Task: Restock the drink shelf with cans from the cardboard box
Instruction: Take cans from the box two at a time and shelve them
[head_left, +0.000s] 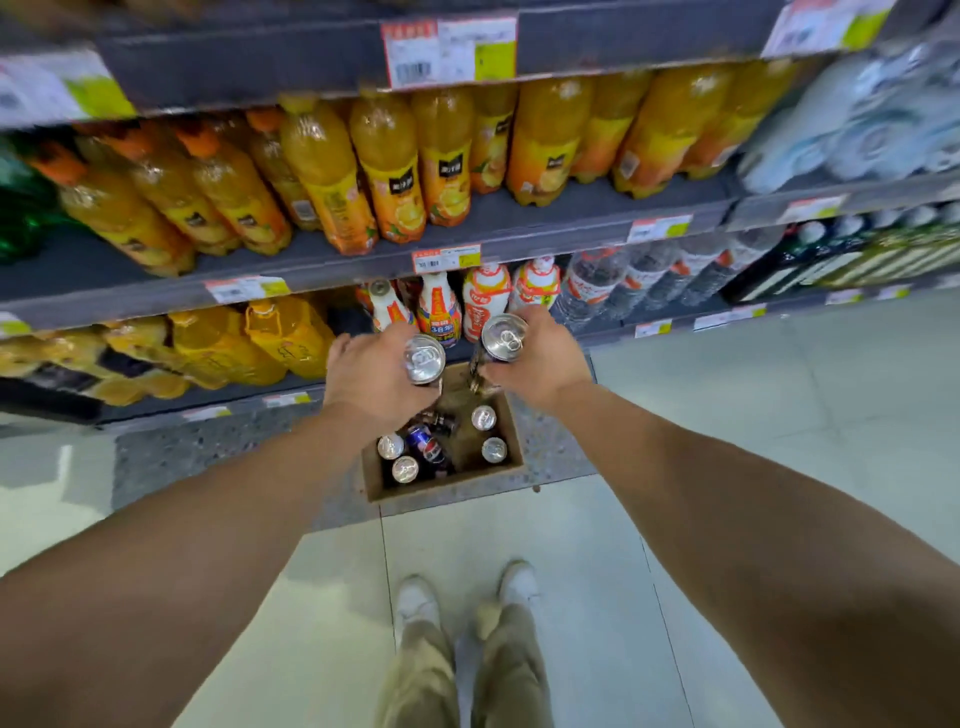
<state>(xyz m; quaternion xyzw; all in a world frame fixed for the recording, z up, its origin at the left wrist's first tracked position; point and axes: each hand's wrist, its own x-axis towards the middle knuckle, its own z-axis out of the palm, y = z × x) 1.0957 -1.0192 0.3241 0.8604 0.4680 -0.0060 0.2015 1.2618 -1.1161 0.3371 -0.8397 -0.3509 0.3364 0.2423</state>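
While standing over cardboard box (511, 464) on floor — L hand (371, 376) gripping one can (424, 359), R hand (540, 358) gripping another can (503, 338), both above box w/ more cans (483, 418) inside.

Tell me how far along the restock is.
Midway, apparently. Each hand holds one can: left hand, right hand, above the cardboard box. About five cans remain inside, one lying on its side. No cans show on the shelves here.

Two silver-topped cans, one in the left hand's (371, 376) grasp (425, 358), one in the right hand's (540, 358) (503, 338), above the open cardboard box (511, 436) holding further cans (483, 418).
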